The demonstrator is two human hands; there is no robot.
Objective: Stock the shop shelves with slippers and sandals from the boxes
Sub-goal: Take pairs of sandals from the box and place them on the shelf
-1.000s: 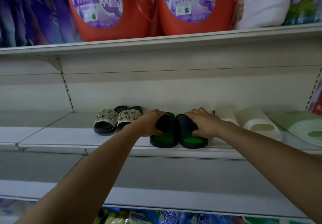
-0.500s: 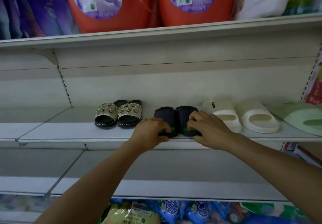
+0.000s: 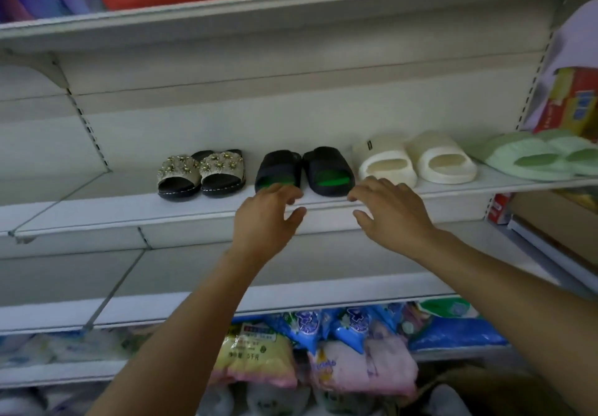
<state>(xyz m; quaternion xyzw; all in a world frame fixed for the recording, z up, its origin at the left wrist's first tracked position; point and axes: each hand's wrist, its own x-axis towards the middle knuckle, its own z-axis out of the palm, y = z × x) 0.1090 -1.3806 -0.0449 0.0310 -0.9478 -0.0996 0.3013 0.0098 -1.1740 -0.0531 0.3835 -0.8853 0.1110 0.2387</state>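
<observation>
A person stands facing a pale shop shelf (image 3: 97, 211), both bare arms reaching forward. The left hand (image 3: 267, 218) and right hand (image 3: 390, 213) hover just in front of the shelf's front edge, fingers relaxed and spread, holding nothing. Directly behind them, near the front edge at the shelf's middle, sits a pair of black slippers with green insoles (image 3: 302, 171), side by side, toes toward the back wall. The step in hand appears to be setting this pair down; done well, it means leaving both slippers square to the front edge, level with their neighbours and evenly spaced, then drawing the hands away without nudging them. Counted along the shelf: four pairs, eight slippers in all. Toward the left edge, one beaded pair (image 3: 200, 172); then the black pair; then one cream pair (image 3: 414, 163); and toward the right edge, one pale green pair (image 3: 537, 160), partly cut off.
</observation>
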